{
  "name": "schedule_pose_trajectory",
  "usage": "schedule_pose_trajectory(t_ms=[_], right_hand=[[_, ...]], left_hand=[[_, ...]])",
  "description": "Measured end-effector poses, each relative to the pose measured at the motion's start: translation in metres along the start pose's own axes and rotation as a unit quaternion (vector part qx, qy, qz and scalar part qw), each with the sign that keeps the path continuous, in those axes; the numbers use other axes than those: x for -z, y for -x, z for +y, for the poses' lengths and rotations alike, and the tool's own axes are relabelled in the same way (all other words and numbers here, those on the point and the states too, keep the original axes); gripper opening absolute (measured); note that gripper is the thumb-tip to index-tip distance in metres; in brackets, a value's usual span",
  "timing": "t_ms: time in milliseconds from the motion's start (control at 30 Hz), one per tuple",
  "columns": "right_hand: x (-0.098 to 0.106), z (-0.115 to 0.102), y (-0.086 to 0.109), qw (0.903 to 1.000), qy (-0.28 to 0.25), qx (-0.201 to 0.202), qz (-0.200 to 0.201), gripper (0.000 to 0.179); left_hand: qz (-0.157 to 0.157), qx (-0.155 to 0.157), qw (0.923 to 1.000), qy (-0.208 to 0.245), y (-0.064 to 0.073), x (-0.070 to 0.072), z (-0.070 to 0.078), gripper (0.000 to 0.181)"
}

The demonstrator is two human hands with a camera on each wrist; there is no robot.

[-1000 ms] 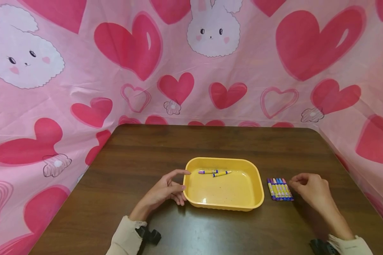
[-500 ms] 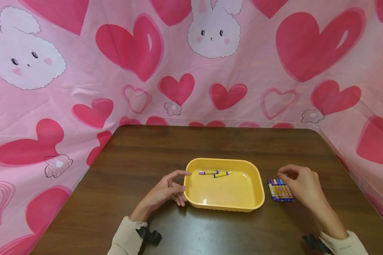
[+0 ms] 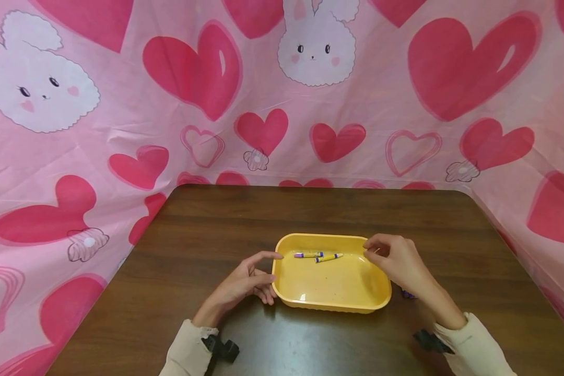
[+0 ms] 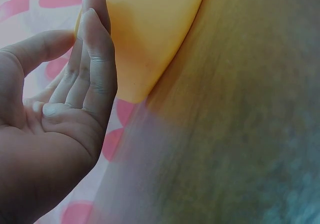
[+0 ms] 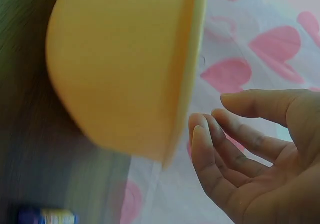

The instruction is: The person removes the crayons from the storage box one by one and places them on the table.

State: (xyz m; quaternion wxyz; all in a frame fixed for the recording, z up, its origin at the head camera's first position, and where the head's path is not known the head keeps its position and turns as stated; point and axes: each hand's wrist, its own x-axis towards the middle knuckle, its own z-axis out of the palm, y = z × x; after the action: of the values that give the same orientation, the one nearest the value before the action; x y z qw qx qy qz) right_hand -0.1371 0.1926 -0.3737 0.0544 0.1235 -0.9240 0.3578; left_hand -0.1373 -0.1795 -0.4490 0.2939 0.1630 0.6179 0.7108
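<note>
A yellow plastic tray (image 3: 331, 307) stands on the table. Two crayons lie in it near the back left: one with a pinkish-purple tip (image 3: 308, 255) and one with a pale yellow tip (image 3: 329, 258). My left hand (image 3: 241, 282) holds the tray's left rim between thumb and fingers. Above the tray's back right corner is my right hand (image 3: 399, 261), its fingers loosely bent. The right wrist view shows a gap between thumb and fingertips and nothing held. Several more crayons (image 3: 408, 295) lie right of the tray, mostly hidden behind my right hand and wrist; one crayon's end (image 5: 47, 216) shows in the right wrist view.
The dark brown wooden table (image 3: 244, 214) extends around the tray. A pink cloth (image 3: 376, 104) with hearts and rabbit faces hangs behind the table and along both sides.
My right hand has moved left, from beside the row of crayons, across above them, to the tray's back right corner. My left hand and the two crayons in the tray have stayed put.
</note>
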Motion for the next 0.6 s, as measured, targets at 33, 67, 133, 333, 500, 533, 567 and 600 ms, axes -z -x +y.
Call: schedule_pose_trajectory(t_ms=[33, 67, 133, 333, 500, 533, 567, 600], right_hand=[[-0.003, -0.001, -0.004, 0.9999, -0.008, 0.002, -0.008, 0.010], [-0.007, -0.002, -0.007, 0.9997, -0.015, 0.003, -0.018, 0.011], [-0.014, -0.002, -0.014, 0.9988, -0.030, 0.005, -0.039, 0.012], [-0.034, -0.003, -0.033, 0.9942, -0.049, 0.016, -0.094, 0.011], [-0.051, -0.001, -0.044, 0.9886, -0.061, 0.040, -0.132, 0.013], [-0.054, 0.000, -0.045, 0.9867, -0.066, 0.046, -0.142, 0.013], [-0.057, 0.000, -0.046, 0.9839, -0.075, 0.048, -0.155, 0.015], [-0.060, 0.000, -0.046, 0.9810, -0.081, 0.051, -0.169, 0.016]], left_hand=[[0.000, 0.001, 1.0000, 0.000, 0.000, 0.000, 0.000, 0.059], [0.000, 0.000, 1.0000, 0.000, 0.000, 0.000, 0.000, 0.059], [-0.001, -0.001, 1.0000, 0.000, 0.000, 0.000, 0.000, 0.059], [0.000, -0.005, 1.0000, -0.003, 0.000, -0.001, 0.001, 0.059], [0.002, -0.004, 1.0000, -0.004, 0.000, -0.001, 0.001, 0.059], [0.002, -0.004, 1.0000, -0.005, 0.000, -0.001, 0.001, 0.059], [0.002, -0.003, 1.0000, -0.005, 0.000, -0.001, 0.001, 0.058], [0.003, -0.003, 1.0000, -0.005, 0.000, -0.001, 0.001, 0.058]])
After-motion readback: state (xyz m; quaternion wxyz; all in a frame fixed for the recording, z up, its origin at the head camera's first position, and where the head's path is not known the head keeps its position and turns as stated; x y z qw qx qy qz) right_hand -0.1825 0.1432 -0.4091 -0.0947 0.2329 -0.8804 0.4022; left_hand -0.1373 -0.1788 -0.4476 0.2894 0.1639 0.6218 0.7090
